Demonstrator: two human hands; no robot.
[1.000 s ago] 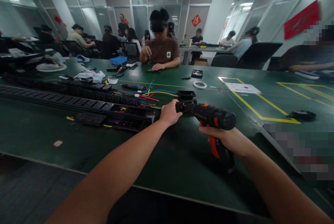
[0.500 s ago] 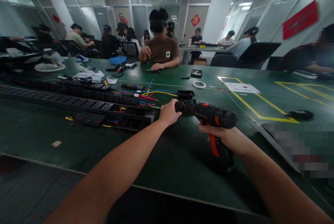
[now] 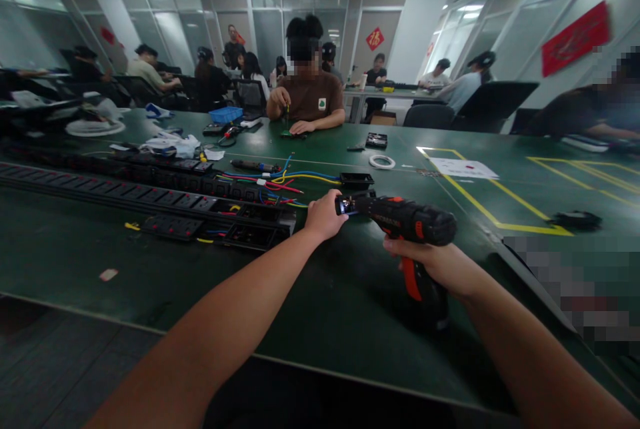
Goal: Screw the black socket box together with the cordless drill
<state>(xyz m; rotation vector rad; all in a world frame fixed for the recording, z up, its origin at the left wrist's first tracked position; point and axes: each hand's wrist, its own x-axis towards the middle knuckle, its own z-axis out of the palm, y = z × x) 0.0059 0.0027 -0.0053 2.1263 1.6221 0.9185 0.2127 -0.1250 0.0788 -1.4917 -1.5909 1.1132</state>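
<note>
My right hand (image 3: pixel 433 259) is wrapped round the grip of a black and orange cordless drill (image 3: pixel 413 219), which points left. The drill's nose reaches a small black part (image 3: pixel 345 204) with metal inside, lit by a bright spot. Fingers of my left hand (image 3: pixel 324 216) are closed on that part; its exact kind is too small to make out. Just left of my left hand ends a long black power strip (image 3: pixel 165 196) with rows of sockets. Coloured wires (image 3: pixel 295 179) run behind my hand to a black open housing (image 3: pixel 356 180).
A short socket piece (image 3: pixel 173 228) lies in front of the strip. Behind are a screwdriver (image 3: pixel 256 166), a white ring (image 3: pixel 381 162) and a blue basket (image 3: pixel 226 114). A co-worker (image 3: pixel 310 96) sits across the green table. Yellow tape (image 3: pixel 530 229) and a paper sheet (image 3: pixel 465 168) lie at right.
A bright light now shines on the small part at the drill's nose. The drill has shifted very slightly to the right; my left hand stays in place.
</note>
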